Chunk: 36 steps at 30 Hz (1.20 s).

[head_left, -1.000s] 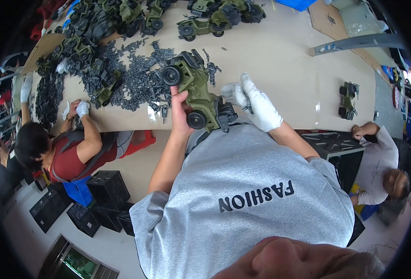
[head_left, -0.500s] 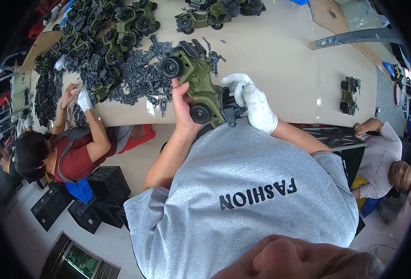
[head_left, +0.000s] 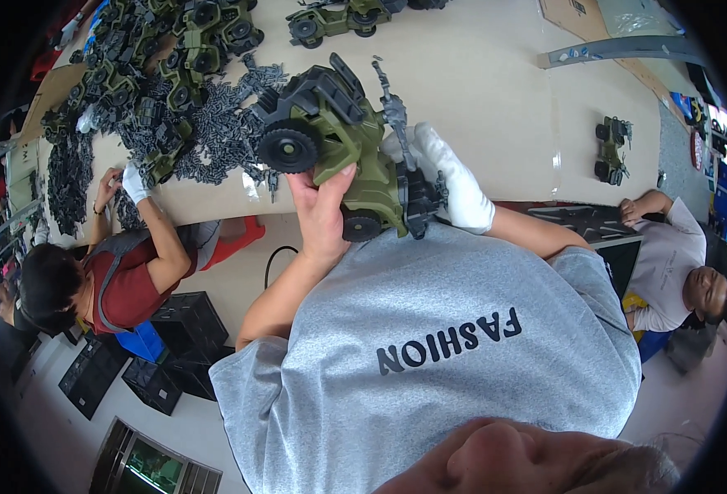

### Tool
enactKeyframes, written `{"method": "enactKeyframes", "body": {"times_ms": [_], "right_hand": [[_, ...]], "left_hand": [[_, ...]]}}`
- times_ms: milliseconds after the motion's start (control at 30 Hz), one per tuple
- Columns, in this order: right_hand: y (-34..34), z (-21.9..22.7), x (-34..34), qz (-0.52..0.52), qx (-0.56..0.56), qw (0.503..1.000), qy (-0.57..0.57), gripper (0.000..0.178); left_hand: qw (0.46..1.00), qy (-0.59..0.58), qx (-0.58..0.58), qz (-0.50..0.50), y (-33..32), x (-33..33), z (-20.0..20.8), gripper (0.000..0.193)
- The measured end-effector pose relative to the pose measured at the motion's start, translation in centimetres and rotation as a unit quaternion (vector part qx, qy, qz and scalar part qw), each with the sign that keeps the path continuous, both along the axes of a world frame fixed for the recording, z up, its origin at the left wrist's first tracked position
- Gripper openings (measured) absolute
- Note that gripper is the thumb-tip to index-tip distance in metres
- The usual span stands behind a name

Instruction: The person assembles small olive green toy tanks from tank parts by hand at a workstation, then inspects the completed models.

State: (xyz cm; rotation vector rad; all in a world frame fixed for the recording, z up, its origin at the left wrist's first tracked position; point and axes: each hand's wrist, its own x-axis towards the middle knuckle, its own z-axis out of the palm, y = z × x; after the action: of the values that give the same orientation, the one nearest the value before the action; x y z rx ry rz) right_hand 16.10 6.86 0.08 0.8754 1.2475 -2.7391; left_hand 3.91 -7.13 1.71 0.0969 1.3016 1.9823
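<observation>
Bench [head_left: 479, 90], beige and broad, stretched under the work. On its left part lay a heap of olive-green toy jeeps [head_left: 203, 62], and beside that spread a lower heap of loose grey plastic parts [head_left: 219, 123]. One toy jeep [head_left: 372, 179] was held tilted over the near edge. The bare left hand [head_left: 322, 214] was closed around its side, thumb on the green body. The white-gloved right hand [head_left: 454, 183] was at its front end, fingers mostly hidden, so its grip could not be told. A slim grey toy gun [head_left: 395, 115] overlapped the jeep's right side.
</observation>
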Motion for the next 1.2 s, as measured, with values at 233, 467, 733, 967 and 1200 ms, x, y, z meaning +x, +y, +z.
{"method": "enactKeyframes", "body": {"times_ms": [233,467,733,967,1200], "right_hand": [[3.6,-11.2,1.7,-0.077,-0.046,0.994,-0.062,0.06],[14.7,-12.6,14.8,-0.309,-0.1,0.943,-0.076,0.038],[23.8,-18.1,17.8,-0.618,0.052,0.773,-0.135,0.055],[9.4,-17.8,-13.1,-0.032,0.612,0.781,-0.117,0.022],[4.9,-18.6,-24.9,0.238,0.728,0.641,0.046,0.023]], "left_hand": [[0.985,0.062,-0.116,-0.11,6.8,-0.9,-9.0,0.058],[0.924,0.216,-0.075,-0.307,12.9,-1.7,-14.7,0.061],[0.663,0.614,-0.367,-0.22,17.9,-27.8,-16.4,0.096],[0.553,0.624,-0.46,-0.306,19.3,-27.6,-16.8,0.104],[0.525,0.791,-0.24,-0.202,13.2,-32.3,-14.8,0.076]]}}
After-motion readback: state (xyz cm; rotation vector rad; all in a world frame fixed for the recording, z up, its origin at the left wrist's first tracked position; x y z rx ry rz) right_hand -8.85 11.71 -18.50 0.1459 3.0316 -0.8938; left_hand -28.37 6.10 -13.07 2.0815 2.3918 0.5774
